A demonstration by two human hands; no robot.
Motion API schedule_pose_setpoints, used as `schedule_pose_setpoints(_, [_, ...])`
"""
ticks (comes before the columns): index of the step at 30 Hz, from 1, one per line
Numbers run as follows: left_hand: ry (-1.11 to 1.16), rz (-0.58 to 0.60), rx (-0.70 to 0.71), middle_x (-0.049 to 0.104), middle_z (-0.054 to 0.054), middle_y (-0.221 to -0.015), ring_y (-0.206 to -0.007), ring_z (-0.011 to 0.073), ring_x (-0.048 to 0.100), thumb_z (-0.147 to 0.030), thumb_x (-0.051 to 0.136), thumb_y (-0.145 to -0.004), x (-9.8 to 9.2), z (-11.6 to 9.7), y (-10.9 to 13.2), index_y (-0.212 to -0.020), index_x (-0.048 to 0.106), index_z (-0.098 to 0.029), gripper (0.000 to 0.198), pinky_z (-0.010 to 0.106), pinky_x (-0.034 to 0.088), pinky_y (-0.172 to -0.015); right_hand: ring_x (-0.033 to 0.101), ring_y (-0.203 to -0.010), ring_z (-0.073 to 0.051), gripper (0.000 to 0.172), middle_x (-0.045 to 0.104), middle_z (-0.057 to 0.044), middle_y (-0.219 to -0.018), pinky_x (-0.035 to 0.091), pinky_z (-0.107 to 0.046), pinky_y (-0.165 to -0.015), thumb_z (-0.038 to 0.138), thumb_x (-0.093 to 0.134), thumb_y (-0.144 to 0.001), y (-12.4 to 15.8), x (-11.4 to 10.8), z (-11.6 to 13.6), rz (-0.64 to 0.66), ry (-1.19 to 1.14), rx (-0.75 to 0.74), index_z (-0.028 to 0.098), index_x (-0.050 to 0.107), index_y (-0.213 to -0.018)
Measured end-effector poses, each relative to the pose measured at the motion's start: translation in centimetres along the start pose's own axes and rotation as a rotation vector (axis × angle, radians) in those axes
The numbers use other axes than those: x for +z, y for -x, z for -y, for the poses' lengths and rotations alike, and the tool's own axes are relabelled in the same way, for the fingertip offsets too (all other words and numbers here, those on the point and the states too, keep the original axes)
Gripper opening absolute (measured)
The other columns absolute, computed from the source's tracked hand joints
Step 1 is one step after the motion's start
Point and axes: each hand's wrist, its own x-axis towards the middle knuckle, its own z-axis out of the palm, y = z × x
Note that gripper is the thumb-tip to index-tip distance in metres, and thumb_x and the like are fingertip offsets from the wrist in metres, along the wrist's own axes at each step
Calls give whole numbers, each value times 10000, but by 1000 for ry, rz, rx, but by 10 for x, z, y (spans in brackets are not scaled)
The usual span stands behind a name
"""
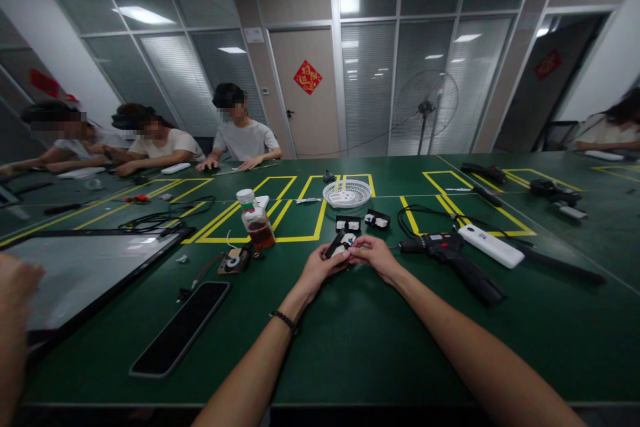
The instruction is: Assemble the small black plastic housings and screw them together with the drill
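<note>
Both my hands meet over the green table [360, 340] in front of me. My left hand [320, 269] and my right hand [373, 255] pinch a small black and white part [341, 244] between their fingertips, just above the table top. A dark bead bracelet [284, 319] sits on my left wrist. Two more small black and white parts [348, 223] [377, 219] lie just beyond my hands. A black electric screwdriver [453, 255] lies right of my right hand.
A white fan grille [347, 193], a bottle of brown liquid [256, 220], a white slab [491, 245], a black phone [181, 327], a small wired part [234, 259] and a large dark panel [85, 270] lie around. Other people sit at the far left and right. Someone's hand [13, 320] shows at the left edge.
</note>
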Motion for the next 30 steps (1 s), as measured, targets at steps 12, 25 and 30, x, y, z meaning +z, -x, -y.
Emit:
schedule_pose_setpoints(12, [9,19,-38,657,171,-1097,-892,230,694,-284,830,-650,2,-9,5,-1119,602,-111,549,366,575,-844,702,-681,-170,305,687,-27,-801,578,-334,-736,314,821,-625,2,2,2,4,7,-11,147,654,-817])
schedule_pose_setpoints(25, [-95,-19,47,666,157,-1088,-932,240,678,-329,839,-629,-1,-4,4,-1157,580,-130,622,357,579,-810,692,-717,-174,299,686,-39,-823,576,-362,-765,304,814,-640,1,0,-1,6,41,-14,138,653,-830])
schedule_pose_setpoints(30, [-131,-23,61,657,148,-1117,-943,235,672,-357,832,-634,-2,-2,3,-1173,570,-140,637,356,575,-811,696,-724,-181,316,688,-39,-824,580,-356,-762,316,818,-634,1,0,-1,7,41,-4,135,652,-833])
